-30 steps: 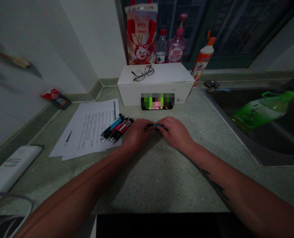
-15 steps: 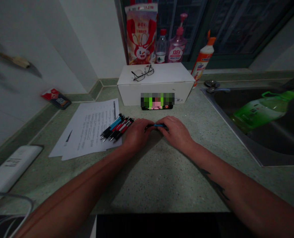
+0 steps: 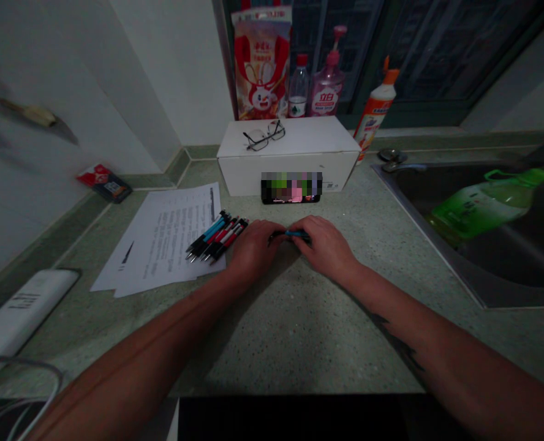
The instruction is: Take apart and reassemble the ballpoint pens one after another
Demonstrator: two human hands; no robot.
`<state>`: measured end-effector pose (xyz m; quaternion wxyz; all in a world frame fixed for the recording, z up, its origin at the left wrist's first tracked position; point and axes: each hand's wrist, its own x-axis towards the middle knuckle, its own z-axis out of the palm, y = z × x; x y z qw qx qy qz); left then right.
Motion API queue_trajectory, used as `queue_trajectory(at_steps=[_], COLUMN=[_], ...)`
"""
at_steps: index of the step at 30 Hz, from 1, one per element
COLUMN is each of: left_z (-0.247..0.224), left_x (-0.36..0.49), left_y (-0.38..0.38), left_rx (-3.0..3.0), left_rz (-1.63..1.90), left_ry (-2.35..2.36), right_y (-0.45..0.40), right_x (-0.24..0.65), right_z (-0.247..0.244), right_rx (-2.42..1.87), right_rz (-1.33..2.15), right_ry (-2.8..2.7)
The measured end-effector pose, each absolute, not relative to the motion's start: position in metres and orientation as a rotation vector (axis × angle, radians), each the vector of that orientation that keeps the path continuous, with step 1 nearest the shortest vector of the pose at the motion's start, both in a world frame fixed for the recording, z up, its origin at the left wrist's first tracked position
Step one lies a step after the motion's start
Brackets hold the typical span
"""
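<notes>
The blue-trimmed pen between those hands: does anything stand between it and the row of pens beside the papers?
Yes, the person's left hand does. It holds one end of the blue-trimmed pen, the right hand holds the other, and the left hand lies right beside the row of pens.

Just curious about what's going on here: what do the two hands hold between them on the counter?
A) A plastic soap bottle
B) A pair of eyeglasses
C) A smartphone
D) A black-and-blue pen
D: the left hand and right hand meet around a black-and-blue pen, which shows between them.
</notes>
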<state>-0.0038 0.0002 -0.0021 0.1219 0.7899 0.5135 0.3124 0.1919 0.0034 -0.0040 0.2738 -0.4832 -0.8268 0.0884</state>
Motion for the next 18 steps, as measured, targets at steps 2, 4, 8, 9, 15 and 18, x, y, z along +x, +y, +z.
queue_trajectory(at_steps=[2, 4, 8, 9, 15, 18], left_z=[-0.0029, -0.0038, -0.0043, -0.004, -0.0025, -0.0032], left_x=[-0.004, -0.0043, -0.0045, -0.0044, -0.0038, -0.0039], left_y=[0.0007, 0.0009, 0.0005, 0.0002, 0.0002, 0.0004], left_rx=[2.298, 2.295, 2.312, 2.316, 2.317, 2.321], left_rz=[0.924, 0.931, 0.911, 0.905, 0.886, 0.887], left_ry=[1.497, 1.498, 1.498, 1.502, 1.519, 1.509], right_y=[0.0029, 0.0027, 0.0029, 0.003, 0.0037, 0.0037], right_x=[0.1917, 0.1917, 0.1921, 0.1921, 0.192, 0.1922], right_z=[-0.0034, -0.0031, -0.0042, -0.0048, -0.0061, -0.0056], right_rx=[-1.298, -1.286, -1.279, -1.286, -1.291, -1.29], right_rz=[0.241, 0.247, 0.239, 0.236, 0.246, 0.247], right_ry=[-2.233, -2.244, -2.237, -2.229, -2.251, -2.261])
